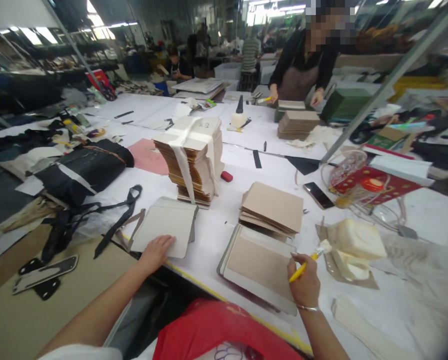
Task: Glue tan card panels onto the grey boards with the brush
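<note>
RH (306, 284) curled rnd brush (298, 273); LH (158, 254) atop pnls (166, 220).

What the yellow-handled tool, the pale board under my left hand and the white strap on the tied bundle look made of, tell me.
Yellow-handled tool: probably smooth plastic handle, evenly bright; tip too blurred to tell.
Pale board: likely cardboard, matte, given its flat, shineless face.
White strap: possibly cloth, matte, since it bends over edges.

The brush handle (298, 272) is yellow, the left panel stack (164, 225) pale grey, the apron (216, 327) red, a co-worker's shirt (249, 54) striped.
</note>
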The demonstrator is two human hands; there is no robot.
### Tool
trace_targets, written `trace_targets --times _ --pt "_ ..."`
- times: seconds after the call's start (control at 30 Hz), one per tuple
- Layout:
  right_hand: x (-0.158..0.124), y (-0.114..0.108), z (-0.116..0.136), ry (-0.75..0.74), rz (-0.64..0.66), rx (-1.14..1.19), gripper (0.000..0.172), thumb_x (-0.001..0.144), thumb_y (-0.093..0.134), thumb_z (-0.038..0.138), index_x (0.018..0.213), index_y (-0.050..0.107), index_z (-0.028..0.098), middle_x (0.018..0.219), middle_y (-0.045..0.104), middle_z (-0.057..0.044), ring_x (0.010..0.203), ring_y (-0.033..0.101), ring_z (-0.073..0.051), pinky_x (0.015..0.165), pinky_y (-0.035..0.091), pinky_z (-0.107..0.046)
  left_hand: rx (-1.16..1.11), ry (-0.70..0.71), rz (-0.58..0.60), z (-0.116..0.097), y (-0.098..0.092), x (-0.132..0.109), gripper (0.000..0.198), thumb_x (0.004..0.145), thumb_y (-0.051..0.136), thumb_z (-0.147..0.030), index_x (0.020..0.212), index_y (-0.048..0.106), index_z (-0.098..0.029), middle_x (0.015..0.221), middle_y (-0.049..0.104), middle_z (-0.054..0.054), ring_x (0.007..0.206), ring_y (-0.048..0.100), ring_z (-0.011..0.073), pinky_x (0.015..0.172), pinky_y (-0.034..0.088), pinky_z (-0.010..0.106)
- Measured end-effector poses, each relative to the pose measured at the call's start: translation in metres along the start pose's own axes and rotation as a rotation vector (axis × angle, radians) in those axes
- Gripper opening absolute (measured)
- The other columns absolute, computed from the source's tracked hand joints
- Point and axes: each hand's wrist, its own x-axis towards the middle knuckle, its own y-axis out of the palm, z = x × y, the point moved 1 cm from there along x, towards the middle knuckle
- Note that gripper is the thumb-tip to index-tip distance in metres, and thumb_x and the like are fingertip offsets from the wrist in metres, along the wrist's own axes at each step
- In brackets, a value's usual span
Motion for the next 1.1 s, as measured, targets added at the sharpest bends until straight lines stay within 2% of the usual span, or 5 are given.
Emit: trace_targets --times 0.17,0.33,0.57,0.87,1.1 --pt "-0.007 -0.012 0.016 0.140 0.066 0.192 0.028 0.081 0.045 0.041 0.099 0.046 0.019 0.082 0.061 -0.004 0.073 0.060 -0.016 0.066 0.046 -0.029 -0.106 0.230 -0.201 -0.026 -0.017 0.002 0.029 0.081 0.044 -0.023 0.105 0.059 -0.029 0.095 0.063 0.004 0.090 0.057 0.0187 0.083 0.046 0.034" --pt "-0.002 -0.051 -0.008 0.288 -0.013 0.358 0.037 0.087 0.034 0.042 0.112 0.042 0.017 0.072 0.061 -0.001 0.054 0.055 -0.010 0.060 0.046 -0.026 -0.140 0.700 -0.571 -0.150 -0.039 0.015 0.053 0.079 0.051 -0.016 0.128 0.038 -0.031 0.099 0.063 0.004 0.089 0.056 0.0185 0.081 0.044 0.036" --pt "0.010 -0.106 -0.047 0.411 -0.198 0.368 0.047 0.085 0.035 0.048 0.116 0.048 0.015 0.061 0.052 0.003 0.047 0.047 -0.008 0.049 0.041 -0.022 -0.047 1.131 -0.179 -0.304 0.040 0.031 0.025 0.086 0.038 -0.019 0.108 0.051 -0.015 0.088 0.059 0.009 0.075 0.050 0.0174 0.062 0.038 0.033" --pt "0.065 -0.098 -0.031 0.417 0.086 0.521 0.044 0.082 0.041 0.051 0.099 0.059 0.015 0.064 0.058 0.000 0.053 0.054 -0.010 0.057 0.045 -0.024 -0.031 1.156 -0.059 -0.320 0.060 0.044 0.034 0.084 0.040 -0.045 0.097 0.053 -0.016 0.086 0.056 0.007 0.078 0.046 0.0177 0.065 0.033 0.031" --pt "0.180 0.012 0.066 0.280 0.480 0.710 0.036 0.075 0.052 0.047 0.082 0.061 0.013 0.050 0.055 0.002 0.039 0.046 -0.006 0.039 0.035 -0.017 -0.005 0.845 -0.324 -0.321 0.013 0.164 0.044 0.084 0.043 -0.040 0.121 0.042 -0.015 0.123 0.047 0.011 0.117 0.032 0.0261 0.096 0.021 0.043"
